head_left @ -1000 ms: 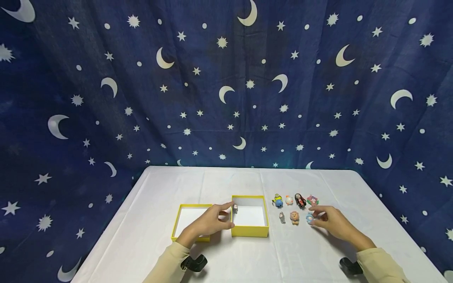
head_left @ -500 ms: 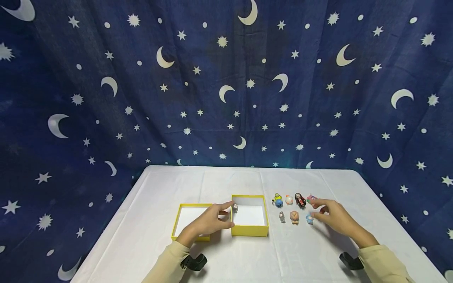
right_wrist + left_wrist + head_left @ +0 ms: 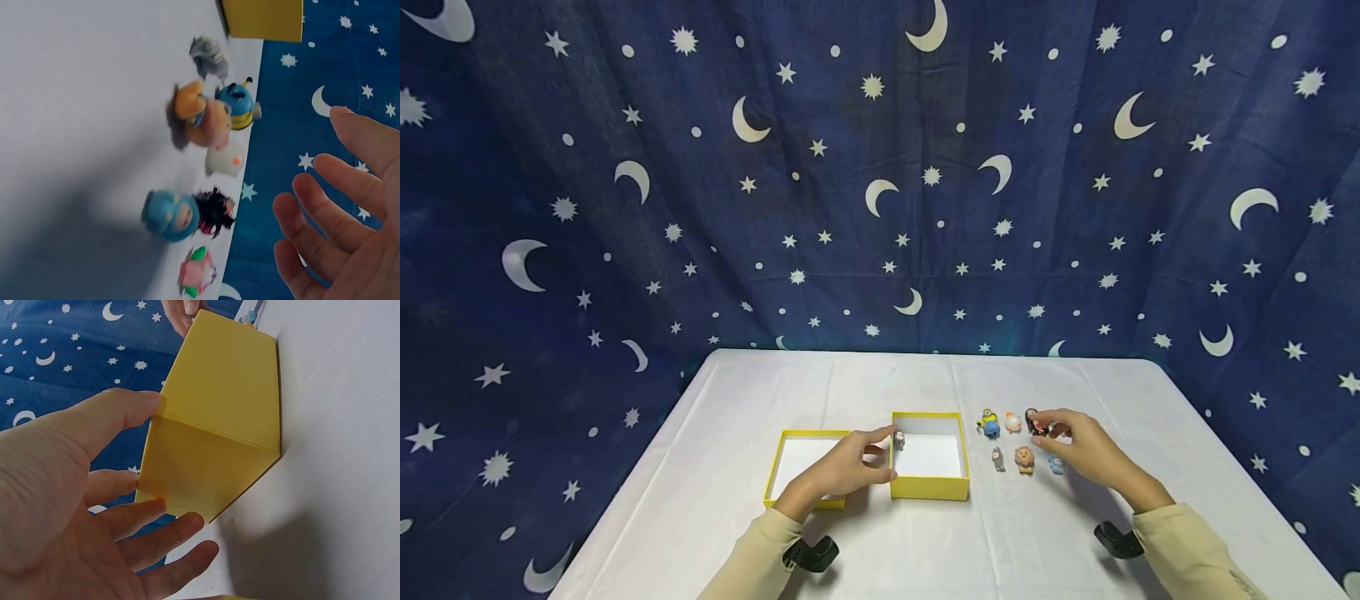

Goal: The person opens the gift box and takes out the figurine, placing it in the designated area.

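Note:
My left hand (image 3: 844, 468) touches the left side of an open yellow box (image 3: 930, 489), thumb at its corner and fingertips against its wall in the left wrist view. Inside the box, a small grey figurine (image 3: 899, 439) stands by the left wall. Over the toy figures on the right, my right hand (image 3: 1093, 450) hovers with relaxed, spread fingers and holds nothing. Its fingertips overlap a black-haired doll (image 3: 1032, 419) in the head view. Under it are a blue figurine (image 3: 169, 215) and a pink figurine with green trim (image 3: 197, 275), the latter mostly hidden in the head view.
A yellow-edged lid (image 3: 797, 458) with a white inside lies left of the box, partly behind the left hand. Also on the white table stand a minion figure (image 3: 990, 427), a white-and-orange figurine (image 3: 1013, 423), a grey figurine (image 3: 997, 459) and a lion figurine (image 3: 1025, 460).
My right hand has moved left and away from me, from the blue figurine past the pink one to the black-haired doll. The left hand and the box have stayed put.

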A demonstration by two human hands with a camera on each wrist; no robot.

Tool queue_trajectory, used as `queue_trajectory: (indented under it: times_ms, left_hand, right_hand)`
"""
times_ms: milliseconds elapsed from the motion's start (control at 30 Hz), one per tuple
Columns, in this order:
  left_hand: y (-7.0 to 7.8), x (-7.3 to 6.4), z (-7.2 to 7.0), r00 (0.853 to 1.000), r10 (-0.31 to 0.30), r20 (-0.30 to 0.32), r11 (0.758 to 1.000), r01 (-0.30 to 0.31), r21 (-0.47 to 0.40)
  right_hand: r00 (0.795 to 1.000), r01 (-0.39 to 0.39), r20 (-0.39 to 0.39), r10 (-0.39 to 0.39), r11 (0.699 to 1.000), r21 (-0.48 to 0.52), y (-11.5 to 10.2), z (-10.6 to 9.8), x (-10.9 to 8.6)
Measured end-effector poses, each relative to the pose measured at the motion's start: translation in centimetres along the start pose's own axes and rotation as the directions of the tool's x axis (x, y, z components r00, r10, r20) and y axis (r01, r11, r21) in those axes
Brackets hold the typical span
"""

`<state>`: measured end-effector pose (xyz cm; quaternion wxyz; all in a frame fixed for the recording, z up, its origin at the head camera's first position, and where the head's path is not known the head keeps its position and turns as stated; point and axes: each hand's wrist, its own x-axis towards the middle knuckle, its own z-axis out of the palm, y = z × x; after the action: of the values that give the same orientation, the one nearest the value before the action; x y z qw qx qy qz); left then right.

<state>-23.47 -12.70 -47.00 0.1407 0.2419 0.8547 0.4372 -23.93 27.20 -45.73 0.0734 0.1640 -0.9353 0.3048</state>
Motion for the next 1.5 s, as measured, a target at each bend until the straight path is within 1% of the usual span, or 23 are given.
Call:
queue_trajectory:
  times_ms: [333, 433, 500, 633, 767, 800, 867, 1067, 1233, 1367, 1500]
  left_hand:
    - [0.0, 0.1, 0.1, 1.0, 0.004, 0.003, 1.0, -0.004, -0.003]
    - [0.0, 0.1, 0.1, 1.0, -0.003, 0.002, 1.0, 0.003, -0.001]
    - [-0.1, 0.1, 0.1, 1.0, -0.006, 0.001, 1.0, 0.006, 0.0]
    - [-0.1, 0.1, 0.1, 1.0, -0.003, 0.0, 1.0, 0.003, 0.006]
    - [-0.1, 0.0, 0.0, 1.0, 0.007, -0.002, 1.0, -0.007, 0.005]
    - [-0.1, 0.1, 0.0, 1.0, 0.007, -0.003, 1.0, -0.007, 0.005]
    - [-0.1, 0.1, 0.1, 1.0, 0.007, -0.005, 1.0, -0.007, 0.005]
    - [-0.1, 0.0, 0.1, 1.0, 0.001, -0.006, 1.0, -0.001, 0.002]
    - [-0.1, 0.0, 0.1, 1.0, 0.0, -0.005, 1.0, 0.0, -0.005]
    - [-0.1, 0.0, 0.0, 1.0, -0.002, -0.001, 1.0, 0.002, -0.006]
    - [-0.1, 0.1, 0.0, 1.0, -0.002, 0.001, 1.0, 0.002, -0.009]
  right_hand:
    - [1.0, 0.007, 0.016, -0.007, 0.999, 0.052, -1.8, 1.1, 1.4]
    - [1.0, 0.013, 0.015, -0.014, 0.998, 0.058, -2.2, 1.5, 1.7]
    - [1.0, 0.009, 0.017, -0.009, 0.999, 0.042, -2.5, 1.8, 1.9]
    - [0.999, -0.007, 0.045, 0.006, 1.0, 0.026, -3.2, 2.2, 2.5]
    - [0.997, -0.004, 0.079, -0.002, 0.997, 0.078, -3.9, 2.5, 2.9]
    - [0.996, 0.004, 0.084, -0.01, 0.997, 0.082, -4.0, 2.5, 3.0]
    - [0.995, -0.008, 0.098, -0.001, 0.996, 0.091, -4.3, 2.7, 3.2]
    - [0.992, 0.029, 0.116, -0.04, 0.995, 0.098, -4.8, 3.3, 3.8]
    - [0.989, 0.07, 0.126, -0.079, 0.995, 0.068, -5.1, 3.8, 4.2]
    - [0.986, 0.076, 0.143, -0.084, 0.995, 0.061, -5.6, 4.1, 4.4]
    - [0.98, 0.076, 0.177, -0.086, 0.995, 0.063, -6.2, 4.3, 4.7]
